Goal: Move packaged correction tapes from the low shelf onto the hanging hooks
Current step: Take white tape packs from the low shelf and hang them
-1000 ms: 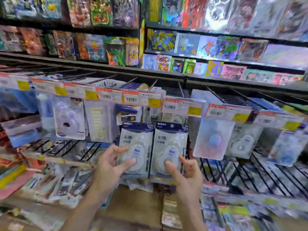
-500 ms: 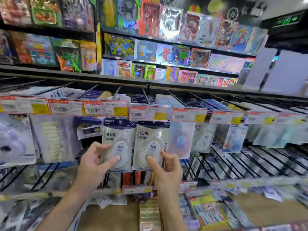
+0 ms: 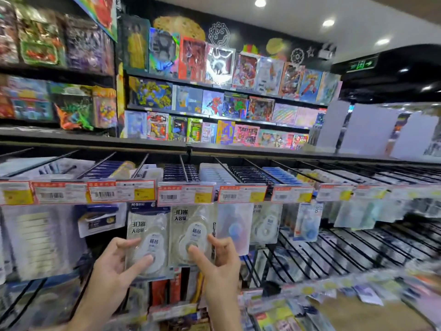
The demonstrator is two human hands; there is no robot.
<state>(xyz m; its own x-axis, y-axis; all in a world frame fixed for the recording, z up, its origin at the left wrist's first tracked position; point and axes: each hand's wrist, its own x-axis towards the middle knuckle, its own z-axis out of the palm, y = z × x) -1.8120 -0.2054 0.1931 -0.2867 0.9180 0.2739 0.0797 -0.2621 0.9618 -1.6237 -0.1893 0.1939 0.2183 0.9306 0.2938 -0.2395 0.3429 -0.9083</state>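
Below the price-label rail point(image 3: 186, 195), your left hand point(image 3: 114, 266) and right hand point(image 3: 219, 263) each pinch one correction tape pack point(image 3: 148, 237) point(image 3: 191, 235) raised to hook height; judge both hangings unfinished, hook engagement hidden

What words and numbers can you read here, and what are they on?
"30米" and "大容量": on the left correction tape pack, gripped by the left hand.
"30米" and "大容量": on the right correction tape pack, gripped by the right hand.
Price tags: barcodes only, text too blurred.
Green exit sign: an arrow, characters unreadable.
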